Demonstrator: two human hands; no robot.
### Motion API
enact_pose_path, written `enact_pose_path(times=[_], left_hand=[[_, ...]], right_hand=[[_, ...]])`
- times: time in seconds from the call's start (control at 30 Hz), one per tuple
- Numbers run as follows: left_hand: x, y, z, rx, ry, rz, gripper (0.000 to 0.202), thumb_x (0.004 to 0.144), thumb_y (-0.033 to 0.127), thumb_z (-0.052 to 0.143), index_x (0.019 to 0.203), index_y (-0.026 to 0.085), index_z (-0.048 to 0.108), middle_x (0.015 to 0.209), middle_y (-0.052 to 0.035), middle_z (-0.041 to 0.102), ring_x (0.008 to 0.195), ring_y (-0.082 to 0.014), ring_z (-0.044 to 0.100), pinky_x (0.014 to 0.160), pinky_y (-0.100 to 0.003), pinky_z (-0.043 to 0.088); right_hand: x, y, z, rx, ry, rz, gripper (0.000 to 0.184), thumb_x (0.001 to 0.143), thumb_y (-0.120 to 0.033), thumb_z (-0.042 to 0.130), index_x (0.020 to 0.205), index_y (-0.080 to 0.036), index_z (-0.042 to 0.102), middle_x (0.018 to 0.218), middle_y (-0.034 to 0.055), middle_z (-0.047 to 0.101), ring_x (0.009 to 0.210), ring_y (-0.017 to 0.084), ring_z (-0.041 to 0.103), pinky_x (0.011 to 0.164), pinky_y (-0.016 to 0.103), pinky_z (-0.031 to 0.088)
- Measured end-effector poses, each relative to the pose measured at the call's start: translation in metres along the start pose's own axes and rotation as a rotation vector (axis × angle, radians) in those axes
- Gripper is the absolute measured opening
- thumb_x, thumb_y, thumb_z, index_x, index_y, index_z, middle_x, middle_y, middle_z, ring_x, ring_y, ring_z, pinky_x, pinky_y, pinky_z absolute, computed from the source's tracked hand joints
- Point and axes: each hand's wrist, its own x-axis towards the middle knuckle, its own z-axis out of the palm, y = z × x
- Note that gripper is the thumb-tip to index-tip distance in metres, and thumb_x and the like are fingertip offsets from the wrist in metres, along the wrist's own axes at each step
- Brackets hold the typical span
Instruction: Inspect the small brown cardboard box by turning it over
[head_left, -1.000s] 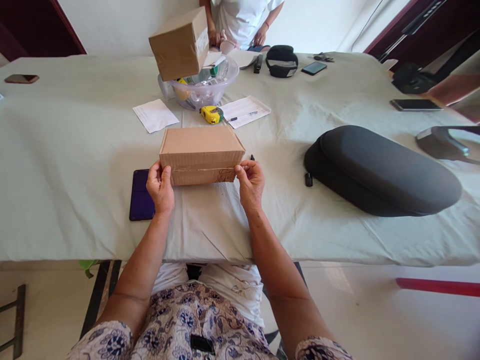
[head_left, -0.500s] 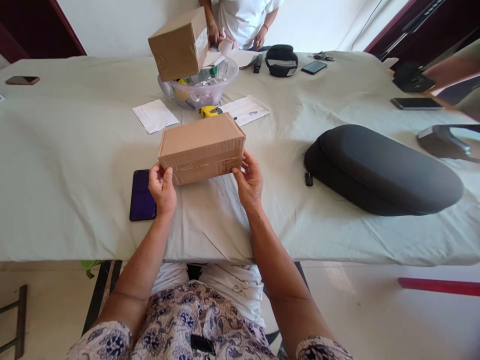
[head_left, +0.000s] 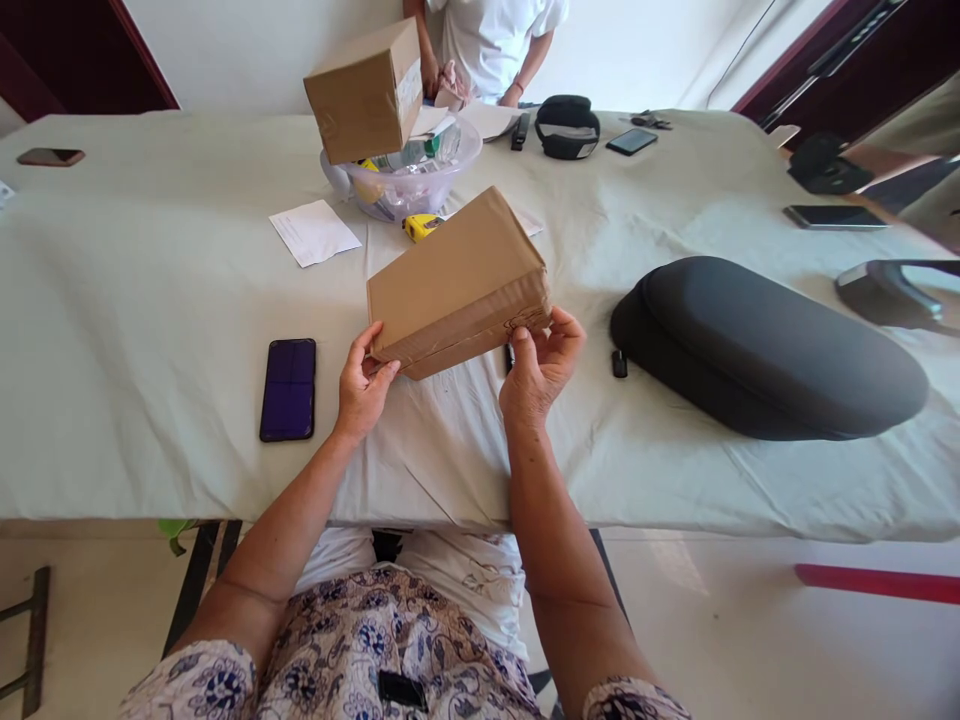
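Two hands, one person's left (head_left: 364,392) and right (head_left: 541,375), hold a cardboard box (head_left: 457,285) in front of the body, over a cloth-covered counter (head_left: 150,350). The fingers (head_left: 366,338) of the left grasp its near left corner, and those of the right grasp its near right end, thumb on the front side. The box sits at a slant; whether it touches the cloth cannot be told. There are two cardboard boxes in all: the other box (head_left: 360,100) leans in the one clear plastic basin (head_left: 409,190). Four phones lie about: a purple-screened phone (head_left: 289,390) near the left hand, and others at far left (head_left: 51,157), far side (head_left: 632,141) and right (head_left: 836,217). One yellow tape measure (head_left: 421,227), one loose white sheet (head_left: 315,232) and one large black case (head_left: 769,345) complete the nearer things. Compared with half a second ago, the held box has moved rightward and turned more steeply, the purple-screened phone is now uncovered by the left hand, and a second paper (head_left: 531,222) beyond the box is mostly hidden.
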Motion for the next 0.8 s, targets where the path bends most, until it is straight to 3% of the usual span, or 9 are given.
enact_pose_path(times=[0.13, 0.27, 0.37, 0.5, 0.63, 0.8], left_hand=[[0.003, 0.004, -0.004, 0.068, 0.101, 0.070, 0.066, 0.082, 0.059, 0.075, 0.135, 0.026, 0.055, 0.127, -0.0112, 0.067, 0.100, -0.0185, 0.071, 0.076, -0.027, 0.063], [0.011, 0.005, -0.012, 0.036, 0.239, 0.187, 0.065, 0.085, 0.056, 0.074, 0.137, 0.025, 0.050, 0.121, -0.0110, 0.072, 0.109, -0.0193, 0.072, 0.094, -0.032, 0.060], [0.015, 0.007, -0.017, 0.036, 0.274, 0.248, 0.053, 0.083, 0.055, 0.076, 0.121, 0.023, 0.059, 0.124, -0.0117, 0.072, 0.117, -0.0206, 0.070, 0.104, -0.035, 0.056], [0.015, 0.010, -0.021, 0.153, 0.233, 0.271, 0.037, 0.087, 0.053, 0.071, 0.098, 0.018, 0.069, 0.140, -0.0131, 0.065, 0.134, -0.0237, 0.061, 0.118, -0.039, 0.047], [0.017, 0.011, -0.026, 0.221, 0.263, 0.327, 0.049, 0.088, 0.053, 0.070, 0.125, 0.021, 0.063, 0.145, -0.0128, 0.061, 0.141, -0.0225, 0.056, 0.122, -0.037, 0.043], [0.019, 0.036, -0.026, 0.367, 0.313, 0.464, 0.036, 0.095, 0.045, 0.062, 0.122, 0.021, 0.063, 0.150, -0.0113, 0.057, 0.144, -0.0221, 0.051, 0.123, -0.038, 0.040]], right_hand=[[-0.001, -0.005, 0.002, -0.020, -0.016, 0.069, 0.044, 0.085, -0.050, 0.067, 0.119, -0.029, 0.050, 0.113, 0.0041, 0.056, 0.100, 0.017, 0.065, 0.087, 0.035, 0.059], [-0.004, -0.011, 0.004, -0.054, -0.054, 0.301, 0.041, 0.080, -0.055, 0.071, 0.102, -0.026, 0.051, 0.098, -0.0008, 0.056, 0.079, 0.011, 0.061, 0.065, 0.024, 0.056], [-0.006, -0.013, 0.005, -0.102, -0.090, 0.458, 0.044, 0.080, -0.062, 0.069, 0.087, -0.023, 0.050, 0.082, -0.0026, 0.056, 0.067, 0.010, 0.060, 0.051, 0.019, 0.046], [-0.007, -0.018, 0.005, -0.185, -0.176, 0.481, 0.048, 0.083, -0.066, 0.064, 0.075, -0.021, 0.050, 0.062, -0.0053, 0.053, 0.048, 0.008, 0.052, 0.048, 0.022, 0.041], [-0.009, -0.025, 0.007, -0.213, -0.227, 0.485, 0.044, 0.081, -0.063, 0.068, 0.085, -0.022, 0.052, 0.063, -0.0071, 0.058, 0.043, 0.007, 0.051, 0.047, 0.022, 0.041], [-0.016, -0.025, 0.015, -0.091, -0.455, 0.664, 0.050, 0.074, -0.064, 0.070, 0.089, -0.024, 0.046, 0.062, -0.0079, 0.061, 0.039, 0.008, 0.051, 0.041, 0.021, 0.034]])
